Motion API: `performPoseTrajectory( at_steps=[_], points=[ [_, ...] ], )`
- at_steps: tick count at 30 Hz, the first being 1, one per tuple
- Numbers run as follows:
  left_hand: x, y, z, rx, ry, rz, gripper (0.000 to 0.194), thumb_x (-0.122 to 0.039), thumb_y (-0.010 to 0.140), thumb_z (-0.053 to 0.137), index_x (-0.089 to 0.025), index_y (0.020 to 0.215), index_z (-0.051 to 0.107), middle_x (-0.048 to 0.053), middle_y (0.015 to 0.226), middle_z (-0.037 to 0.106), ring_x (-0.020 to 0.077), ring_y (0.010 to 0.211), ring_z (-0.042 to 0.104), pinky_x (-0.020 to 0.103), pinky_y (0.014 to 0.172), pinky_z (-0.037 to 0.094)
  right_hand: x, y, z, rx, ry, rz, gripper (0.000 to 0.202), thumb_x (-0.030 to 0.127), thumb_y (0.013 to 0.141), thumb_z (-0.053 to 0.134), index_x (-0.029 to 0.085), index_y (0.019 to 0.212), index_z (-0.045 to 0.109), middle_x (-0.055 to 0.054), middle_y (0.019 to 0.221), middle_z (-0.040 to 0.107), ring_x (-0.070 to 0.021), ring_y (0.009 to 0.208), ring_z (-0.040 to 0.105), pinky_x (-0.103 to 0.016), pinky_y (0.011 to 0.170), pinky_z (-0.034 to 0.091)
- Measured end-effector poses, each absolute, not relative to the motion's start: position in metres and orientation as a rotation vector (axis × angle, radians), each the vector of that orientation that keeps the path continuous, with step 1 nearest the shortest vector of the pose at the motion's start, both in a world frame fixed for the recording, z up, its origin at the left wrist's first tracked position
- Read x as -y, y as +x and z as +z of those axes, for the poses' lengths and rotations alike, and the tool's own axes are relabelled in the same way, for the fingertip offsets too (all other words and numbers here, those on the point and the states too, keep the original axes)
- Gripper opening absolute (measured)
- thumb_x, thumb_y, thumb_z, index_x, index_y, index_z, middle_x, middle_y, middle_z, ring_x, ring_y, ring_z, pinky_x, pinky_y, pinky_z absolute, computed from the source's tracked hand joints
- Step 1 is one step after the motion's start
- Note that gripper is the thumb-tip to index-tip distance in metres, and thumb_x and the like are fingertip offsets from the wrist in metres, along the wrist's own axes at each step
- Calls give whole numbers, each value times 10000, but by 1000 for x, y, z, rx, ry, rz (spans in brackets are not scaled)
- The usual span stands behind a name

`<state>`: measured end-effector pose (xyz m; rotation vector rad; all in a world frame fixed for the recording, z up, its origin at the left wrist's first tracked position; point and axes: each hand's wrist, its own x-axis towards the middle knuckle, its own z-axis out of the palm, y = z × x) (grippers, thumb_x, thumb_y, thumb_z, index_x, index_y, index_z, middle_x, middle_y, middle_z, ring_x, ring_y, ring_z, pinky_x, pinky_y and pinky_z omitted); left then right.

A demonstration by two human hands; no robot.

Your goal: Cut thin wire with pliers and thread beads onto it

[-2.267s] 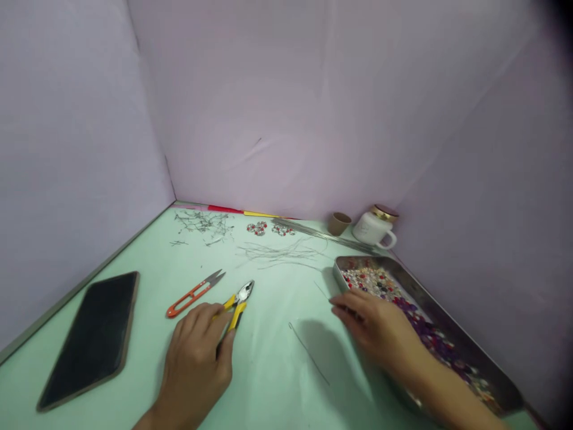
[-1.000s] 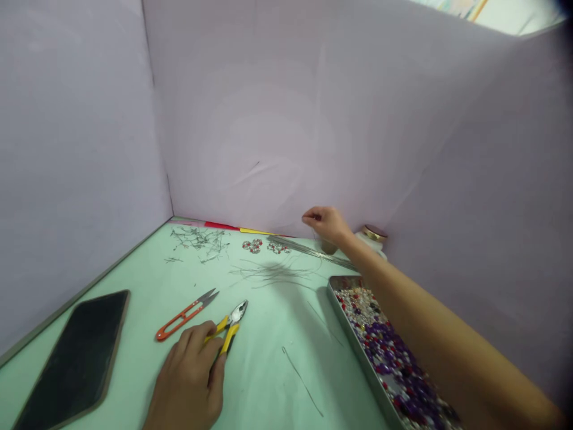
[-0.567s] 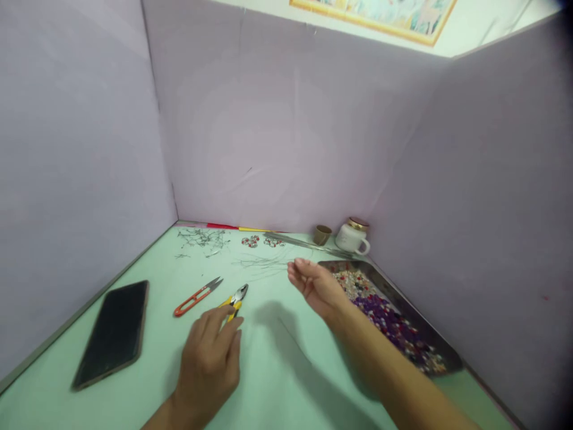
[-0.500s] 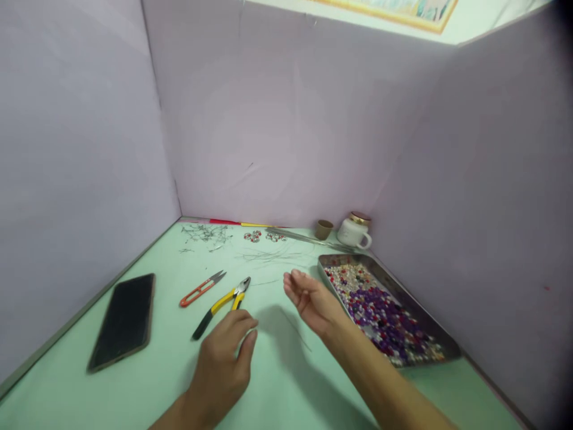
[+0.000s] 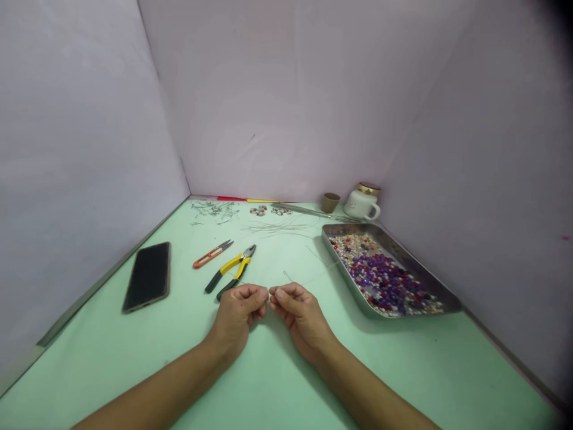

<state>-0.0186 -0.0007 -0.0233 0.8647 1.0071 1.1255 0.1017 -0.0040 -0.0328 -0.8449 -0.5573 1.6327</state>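
Observation:
My left hand (image 5: 239,313) and my right hand (image 5: 299,313) meet at the fingertips, low over the table. Both are closed in a pinch, thumb against forefinger. A thin wire (image 5: 287,276) with a small looped end sticks out beyond the right fingers, and another fine wire end shows past the left knuckles. The stretch between the fingertips is too small to make out. Just beyond my left hand lie yellow-and-black pliers (image 5: 244,263), handles spread. Orange thread snips (image 5: 210,255) rest farther left. Loose wires (image 5: 280,227) are scattered ahead of the hands.
A metal tray (image 5: 347,280) of mixed beads stands on the right. A phone (image 5: 148,276) lies left. Along the back are a tangle of wire pieces (image 5: 215,210), red-and-clear bead rings (image 5: 258,211), a wire bundle (image 5: 308,210), a brown cup (image 5: 330,203) and a lidded white mug (image 5: 360,205).
My hands have come together from apart, fingers closing into pinches. The wire that lay between them on the table no longer shows there. The view has shifted slightly.

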Motion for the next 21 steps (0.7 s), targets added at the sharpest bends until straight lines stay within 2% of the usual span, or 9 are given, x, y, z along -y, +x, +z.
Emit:
performPoseTrajectory(
  at_steps=[4, 9, 13, 15, 17, 21],
  points=[
    [0, -19, -23, -1024, 886, 1121, 211, -268, 648, 633, -118, 526, 548, -20, 431, 492, 53, 434, 384, 190, 451, 277, 4, 101, -36, 490, -811, 1623, 196, 211, 526, 769, 139, 623, 614, -5, 708, 641, -74, 599, 560, -203, 627, 468],
    [-5, -22, -26, -1067, 898, 1139, 174, -280, 661, 624, -126, 611, 561, -30, 439, 494, 59, 431, 409, 187, 446, 290, 0, 104, -37, 444, -825, 1599, 198, 207, 526, 770, 141, 625, 612, -5, 728, 637, -76, 612, 568, -190, 604, 486],
    [-9, -27, -23, -1027, 917, 1125, 181, -285, 661, 631, -123, 730, 591, -18, 550, 530, 60, 449, 433, 190, 444, 313, -1, 105, -33, 511, -842, 1580, 195, 225, 541, 761, 139, 624, 607, -3, 703, 626, -72, 584, 553, -186, 569, 482],
    [-10, -28, -20, -988, 889, 1114, 172, -271, 656, 636, -114, 706, 588, -12, 583, 532, 54, 438, 430, 189, 427, 313, 1, 105, -32, 567, -851, 1614, 195, 240, 554, 752, 133, 624, 605, -9, 681, 618, -74, 573, 544, -188, 558, 476],
    [-14, -30, -17, -961, 840, 1129, 166, -257, 653, 634, -102, 645, 572, -9, 579, 525, 44, 418, 417, 182, 404, 299, 1, 105, -31, 596, -865, 1643, 219, 251, 558, 748, 132, 680, 610, -27, 727, 622, -86, 585, 548, -202, 559, 477],
    [-26, -43, -10, -971, 715, 1214, 167, -246, 658, 617, -104, 623, 537, -15, 587, 510, 19, 395, 384, 157, 366, 251, -5, 114, -33, 546, -901, 1475, 407, 292, 582, 722, 194, 944, 563, -48, 961, 576, -128, 709, 560, -258, 622, 489]
  ],
)
